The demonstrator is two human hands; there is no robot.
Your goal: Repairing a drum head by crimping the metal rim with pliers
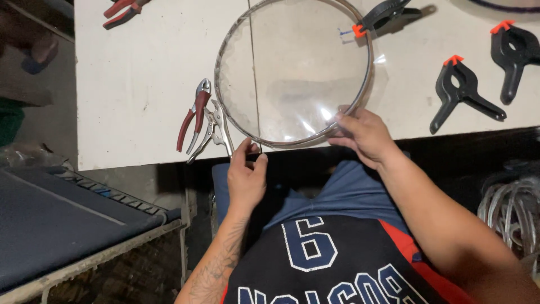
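Observation:
A round metal hoop [225, 48] covered with clear plastic film [298, 67] lies on a white table [140, 67]. My left hand [246, 177] pinches the hoop's near edge at the table's front. At the near right rim, my right hand [363, 135] presses on the hoop and the film. A black spring clamp with orange tips [382, 14] grips the hoop's far right edge. Locking pliers [216, 129] and red-handled pliers [194, 112] lie just left of the hoop, close to my left hand.
Two black spring clamps [464, 95] [514, 50] lie on the table to the right. Another red-handled tool [121, 11] sits at the far left. A dark padded surface [56, 225] is at lower left, and coiled metal wire [512, 208] at right.

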